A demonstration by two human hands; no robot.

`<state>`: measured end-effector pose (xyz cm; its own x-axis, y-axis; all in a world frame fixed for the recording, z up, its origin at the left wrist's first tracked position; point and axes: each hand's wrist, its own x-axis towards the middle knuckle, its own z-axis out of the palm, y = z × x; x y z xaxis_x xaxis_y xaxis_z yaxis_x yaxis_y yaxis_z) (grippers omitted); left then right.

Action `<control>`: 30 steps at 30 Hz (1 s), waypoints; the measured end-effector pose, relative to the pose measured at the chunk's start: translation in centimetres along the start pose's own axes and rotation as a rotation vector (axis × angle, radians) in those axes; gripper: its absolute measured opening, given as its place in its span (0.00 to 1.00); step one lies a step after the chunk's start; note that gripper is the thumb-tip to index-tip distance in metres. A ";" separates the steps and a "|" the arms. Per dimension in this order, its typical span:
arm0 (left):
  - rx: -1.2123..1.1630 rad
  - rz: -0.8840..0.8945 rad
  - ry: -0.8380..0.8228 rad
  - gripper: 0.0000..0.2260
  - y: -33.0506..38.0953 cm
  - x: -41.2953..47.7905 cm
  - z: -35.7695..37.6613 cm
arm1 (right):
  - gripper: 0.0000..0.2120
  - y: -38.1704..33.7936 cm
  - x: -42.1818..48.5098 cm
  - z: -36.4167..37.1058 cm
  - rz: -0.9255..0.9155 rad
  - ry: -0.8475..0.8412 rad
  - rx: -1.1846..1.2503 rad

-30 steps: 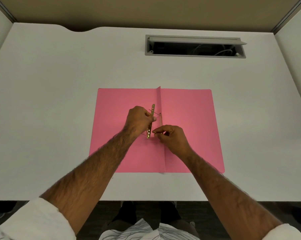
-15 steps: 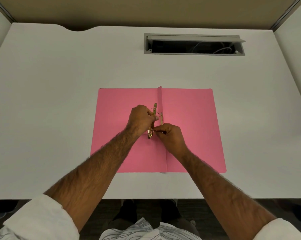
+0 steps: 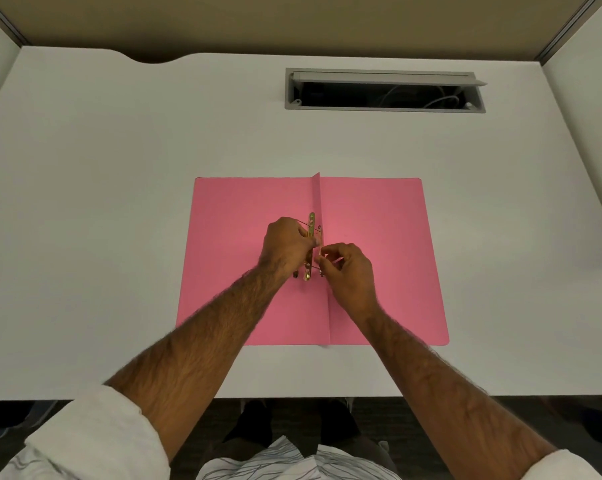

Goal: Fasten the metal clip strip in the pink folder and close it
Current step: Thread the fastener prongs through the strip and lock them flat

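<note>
The pink folder (image 3: 375,220) lies open and flat on the white desk, its spine fold standing up along the middle. A gold metal clip strip (image 3: 311,226) runs lengthwise just left of the spine. My left hand (image 3: 285,247) grips the strip's middle from the left. My right hand (image 3: 348,271) pinches a thin metal prong beside the strip's near end, right of the spine. The strip's middle part is hidden by my fingers.
The white desk (image 3: 119,202) has an open grey cable slot (image 3: 384,90) at the back with wires inside. Partition walls stand at left and right. The desk's front edge runs just above my sleeves.
My right hand has shifted slightly right and up, its fingers now pinching the prong higher beside the strip. My left hand keeps holding the strip in the same place.
</note>
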<state>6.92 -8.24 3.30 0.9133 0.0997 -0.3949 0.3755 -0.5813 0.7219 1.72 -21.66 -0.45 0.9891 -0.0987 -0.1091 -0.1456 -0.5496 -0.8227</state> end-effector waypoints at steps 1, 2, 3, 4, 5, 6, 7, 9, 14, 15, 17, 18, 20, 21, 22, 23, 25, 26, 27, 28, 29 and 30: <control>0.004 -0.005 -0.005 0.07 0.0 -0.1 0.2 | 0.07 0.0 -0.1 0.0 0.014 -0.015 0.011; 0.012 -0.007 -0.007 0.07 -0.1 -0.2 0.5 | 0.07 0.0 -0.2 0.1 0.023 -0.027 0.013; 0.022 -0.008 -0.008 0.08 -0.1 -0.2 0.7 | 0.07 0.0 -0.3 0.1 0.030 -0.031 0.009; 0.029 -0.007 -0.007 0.08 -0.1 -0.3 0.9 | 0.07 -0.1 -0.3 0.1 0.041 -0.026 0.003; 0.034 -0.006 -0.006 0.08 0.0 -0.3 1.0 | 0.07 -0.1 -0.3 0.1 0.053 -0.016 0.000; 0.036 -0.002 -0.006 0.09 0.1 -0.4 1.2 | 0.06 -0.2 -0.3 0.1 0.066 -0.005 0.005; 0.033 0.006 -0.009 0.09 0.2 -0.5 1.3 | 0.06 -0.2 -0.3 0.1 0.078 0.002 0.015; 0.026 0.022 -0.019 0.10 0.2 -0.5 1.4 | 0.07 -0.2 -0.2 0.1 0.098 -0.007 0.027; 0.173 0.085 -0.038 0.11 -0.8 -0.3 0.9 | 0.07 0.3 0.0 -0.2 0.109 -0.034 0.010; 0.232 0.123 -0.026 0.10 -0.9 -0.4 0.8 | 0.07 0.4 0.1 -0.2 0.104 -0.035 0.006; 0.330 0.232 0.003 0.08 -1.3 -0.6 0.5 | 0.06 0.5 0.1 -0.2 0.092 -0.042 -0.010; 0.350 0.290 -0.001 0.07 -1.5 -0.7 0.4 | 0.05 0.6 0.1 -0.2 0.081 -0.046 -0.012; 0.347 0.396 -0.062 0.07 -2.0 -0.5 0.1 | 0.04 0.8 0.1 -0.2 0.059 -0.047 -0.028; 0.337 0.438 -0.104 0.08 -2.2 -0.3 0.0 | 0.04 0.8 0.1 -0.2 0.054 -0.044 -0.043; 0.331 0.471 -0.146 0.10 -2.4 -0.1 -0.1 | 0.04 0.9 0.1 -0.3 0.055 -0.042 -0.056; 0.332 0.497 -0.180 0.11 -2.6 0.0 -0.2 | 0.04 1.0 0.2 -0.3 0.065 -0.042 -0.065; 0.380 0.541 -0.207 0.12 -2.9 0.3 -0.3 | 0.05 1.0 0.3 -0.4 0.086 -0.047 -0.073; 0.431 0.569 -0.197 0.13 -3.2 0.4 -0.4 | 0.05 1.0 0.4 -0.4 0.091 -0.050 -0.078; 0.491 0.601 -0.176 0.13 -3.4 0.4 -0.3 | 0.05 1.0 0.4 -0.4 0.094 -0.054 -0.083; 0.548 0.628 -0.152 0.14 -3.6 0.4 -0.3 | 0.05 1.0 0.4 -0.4 0.098 -0.059 -0.088; 0.593 0.647 -0.135 0.16 -3.7 0.3 -0.1 | 0.05 0.9 0.4 -0.4 0.099 -0.062 -0.095; 0.623 0.657 -0.123 0.18 -3.8 0.1 0.1 | 0.05 0.9 0.4 -0.4 0.097 -0.064 -0.104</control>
<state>5.54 -6.05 0.46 0.8766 -0.4714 -0.0968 -0.3995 -0.8249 0.4000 2.01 -22.57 -1.00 0.9693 -0.1038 -0.2231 -0.2382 -0.6233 -0.7448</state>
